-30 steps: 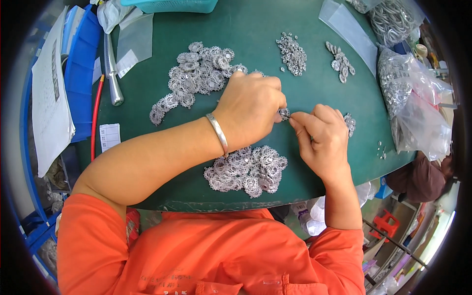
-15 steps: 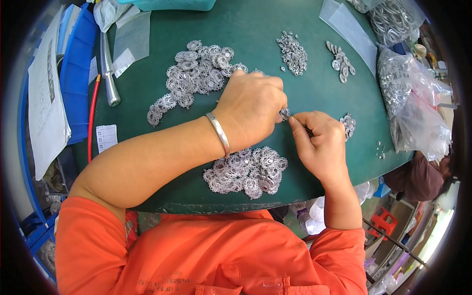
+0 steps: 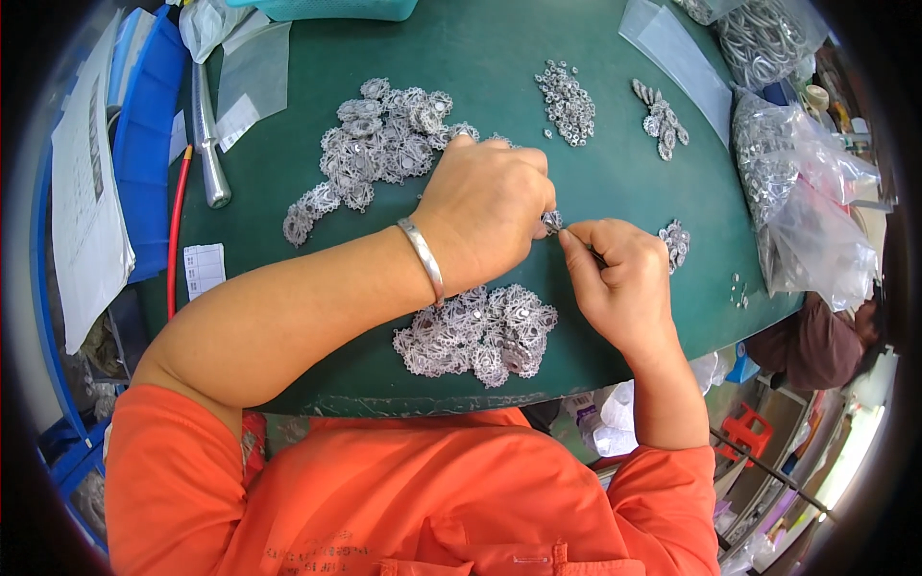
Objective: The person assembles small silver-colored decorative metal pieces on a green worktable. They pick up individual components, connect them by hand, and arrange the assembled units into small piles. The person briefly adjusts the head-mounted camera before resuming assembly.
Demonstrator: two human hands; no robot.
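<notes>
My left hand (image 3: 492, 197), with a silver bangle at the wrist, is closed on a small silvery openwork metal piece (image 3: 551, 221) above the green table. My right hand (image 3: 619, 274) is pinched close against that piece. Something thin and dark (image 3: 597, 257) shows between its fingers, too hidden to name. Beyond my left hand spreads a large pile of grey lacy metal pieces (image 3: 379, 139). A second pile of lacy metal pieces (image 3: 477, 336) lies nearer me, below my left wrist.
Small metal rings (image 3: 567, 104) and two clusters of small metal parts (image 3: 661, 120) (image 3: 675, 246) lie to the right. Plastic bags of metal parts (image 3: 807, 192) line the right edge. At left are a metal rod (image 3: 209, 144), a red stick (image 3: 180, 230) and a blue bin (image 3: 149, 144).
Both hands keep nearly the same pose around the small metal piece. The whole view has shifted very slightly; the piles look the same.
</notes>
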